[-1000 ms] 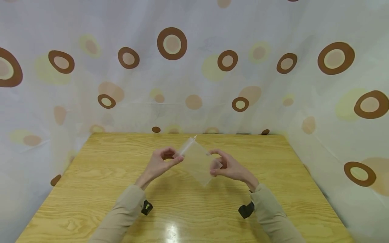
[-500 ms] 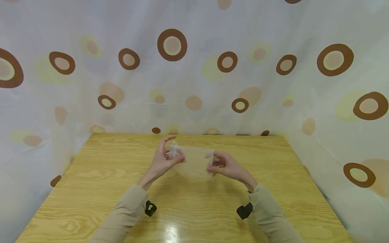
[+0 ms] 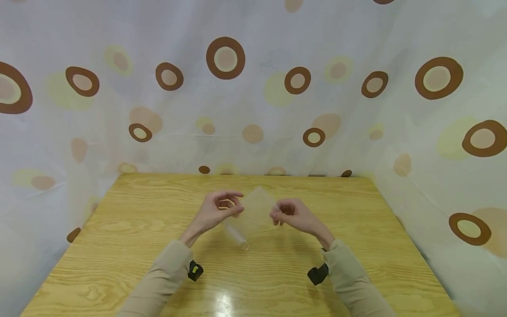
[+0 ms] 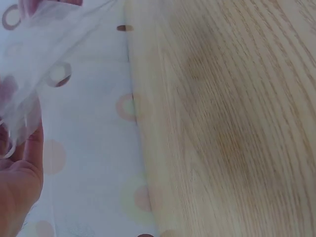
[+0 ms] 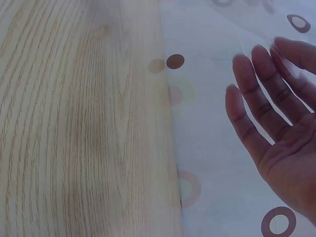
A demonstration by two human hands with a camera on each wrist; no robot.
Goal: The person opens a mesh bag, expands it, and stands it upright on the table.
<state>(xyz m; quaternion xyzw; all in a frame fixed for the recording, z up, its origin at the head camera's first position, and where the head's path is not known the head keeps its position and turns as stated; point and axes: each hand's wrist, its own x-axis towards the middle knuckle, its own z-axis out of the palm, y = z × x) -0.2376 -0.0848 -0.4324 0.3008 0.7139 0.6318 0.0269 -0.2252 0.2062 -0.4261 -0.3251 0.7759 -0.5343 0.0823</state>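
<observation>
A see-through plastic sheet [image 3: 259, 207], rolled into a narrow tube along one edge, is held in the air between both hands. The open end of the rolled tube [image 3: 241, 242] points down toward the table, blurred by motion. My left hand [image 3: 218, 210] holds the sheet's left side between thumb and curled fingers; in the left wrist view the film [image 4: 29, 59] drapes over the fingers. My right hand [image 3: 295, 215] pinches the right corner with thumb and index finger. In the right wrist view that hand [image 5: 286, 113] has its other fingers loosely extended, off the film.
The wooden table [image 3: 119, 264] lies beneath both hands. A pale curtain [image 3: 253, 110] with brown rings stands behind it and along both sides. A dark wrist camera [image 3: 318, 274] sits on the right wrist, another camera [image 3: 195, 270] on the left.
The sheet has been turned between my hands: the rolled tube's end pointed up at the far side before, and now points down toward me. Both hands have stayed in nearly the same place.
</observation>
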